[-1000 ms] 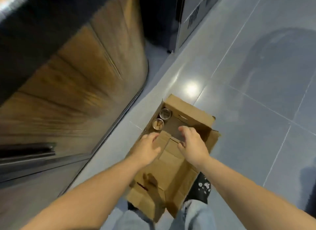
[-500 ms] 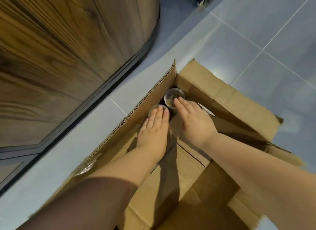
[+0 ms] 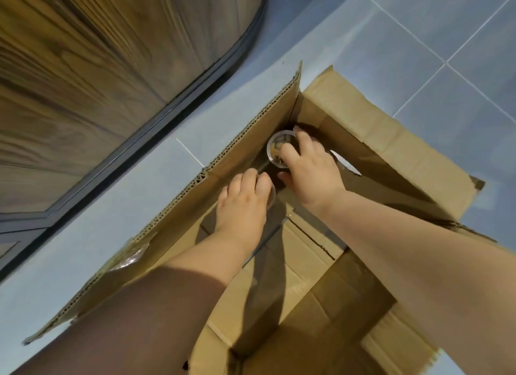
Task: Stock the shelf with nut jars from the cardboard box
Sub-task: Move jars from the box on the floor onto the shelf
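- Far left, a curved wood-grain panel [image 3: 97, 81] is rising off the pale blue tiled floor [image 3: 167, 165], with a dark trim strip [image 3: 178, 106] running along its foot.
- The open brown corrugated cardboard box [image 3: 377, 140] is sitting on the floor near that panel. Its left flap is standing up, with crinkled clear tape [image 3: 128, 256] clinging to the edge.
- The left hand [image 3: 245, 204] is reaching down inside the box, fingers curling over the top of the near clear plastic nut jar [image 3: 272, 196]. Only a sliver of round rim is peeking out on the hand's right side, so any label is hidden.
- Just beyond, the right hand [image 3: 310, 168] is clamping fingers and thumb round the corner clear plastic nut jar [image 3: 276, 148], which is tucked into the box's far-left corner.
- That jar is standing upright, long axis running straight down into the box and round lid facing up at the camera. Brownish contents are showing through, and any writing is too small to read.
- Right of that hand, a pale oval patch [image 3: 344, 162] is showing on the box's far wall.
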A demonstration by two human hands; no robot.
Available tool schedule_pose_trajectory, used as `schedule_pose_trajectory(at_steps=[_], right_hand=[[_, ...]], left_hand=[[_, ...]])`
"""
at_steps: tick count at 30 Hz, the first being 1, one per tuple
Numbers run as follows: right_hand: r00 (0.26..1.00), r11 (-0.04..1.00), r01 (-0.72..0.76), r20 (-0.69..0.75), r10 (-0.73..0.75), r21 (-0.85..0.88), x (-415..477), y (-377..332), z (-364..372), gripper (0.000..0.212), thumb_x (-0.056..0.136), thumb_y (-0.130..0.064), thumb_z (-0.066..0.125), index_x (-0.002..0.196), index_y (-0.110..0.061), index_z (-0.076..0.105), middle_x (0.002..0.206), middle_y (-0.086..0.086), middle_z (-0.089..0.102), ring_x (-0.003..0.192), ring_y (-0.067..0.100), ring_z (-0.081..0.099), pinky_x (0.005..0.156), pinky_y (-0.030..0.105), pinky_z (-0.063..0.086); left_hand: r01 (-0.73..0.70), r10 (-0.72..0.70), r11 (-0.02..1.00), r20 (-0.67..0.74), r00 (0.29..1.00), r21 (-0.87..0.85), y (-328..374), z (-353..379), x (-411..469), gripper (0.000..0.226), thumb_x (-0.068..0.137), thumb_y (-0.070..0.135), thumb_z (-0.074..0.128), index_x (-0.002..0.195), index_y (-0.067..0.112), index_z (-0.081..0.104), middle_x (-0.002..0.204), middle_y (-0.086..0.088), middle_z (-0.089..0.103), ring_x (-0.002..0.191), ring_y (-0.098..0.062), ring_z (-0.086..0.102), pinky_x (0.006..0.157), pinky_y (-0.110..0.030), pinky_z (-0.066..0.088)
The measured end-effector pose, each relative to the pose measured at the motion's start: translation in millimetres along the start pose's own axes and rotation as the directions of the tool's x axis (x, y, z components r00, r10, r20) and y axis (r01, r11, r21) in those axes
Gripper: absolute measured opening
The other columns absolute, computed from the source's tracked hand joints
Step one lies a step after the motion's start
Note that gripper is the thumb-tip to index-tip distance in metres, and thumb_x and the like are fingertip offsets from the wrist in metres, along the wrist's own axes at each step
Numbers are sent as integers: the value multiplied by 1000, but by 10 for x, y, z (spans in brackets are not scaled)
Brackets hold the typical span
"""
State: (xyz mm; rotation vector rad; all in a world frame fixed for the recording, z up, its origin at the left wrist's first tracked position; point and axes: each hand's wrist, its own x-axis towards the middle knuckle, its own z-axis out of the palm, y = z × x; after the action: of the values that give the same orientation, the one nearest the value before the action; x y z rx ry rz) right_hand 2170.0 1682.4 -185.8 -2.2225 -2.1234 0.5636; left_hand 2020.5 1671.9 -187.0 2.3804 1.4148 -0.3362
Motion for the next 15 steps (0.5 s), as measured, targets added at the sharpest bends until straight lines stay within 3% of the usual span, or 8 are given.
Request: schedule_pose_trajectory(at_steps=[6,12,15], right_hand=[[998,989,-62,-23,66,132,-354,-71,-148,55,79,-27,70,127,-17,45,130,11,45,112,34,47,90,42,43],[973,950,-205,-61,225,237,-1286,-442,-1050,50,74,-49,69,113,-23,52,112,1,57,97,24,57,79,38,48],[935,900,-250,-153,320,356,-1722,-740,-1800,48,68,-46,73,108,-25,54,103,0,58,92,23,58,75,39,48]], left_hand=[[187,-145,953,183,972,-238,-238,-285,-524,54,71,35,73,112,25,40,119,1,44,112,-23,42,89,-39,45],[125,-62,958,237,970,-259,-205,-1239,-1042,55,67,43,73,110,24,45,113,2,45,107,-21,43,81,-34,44],[23,36,960,203,979,-280,-12,-1991,-1270,56,65,43,73,110,21,47,111,-2,46,106,-25,44,84,-36,45]])
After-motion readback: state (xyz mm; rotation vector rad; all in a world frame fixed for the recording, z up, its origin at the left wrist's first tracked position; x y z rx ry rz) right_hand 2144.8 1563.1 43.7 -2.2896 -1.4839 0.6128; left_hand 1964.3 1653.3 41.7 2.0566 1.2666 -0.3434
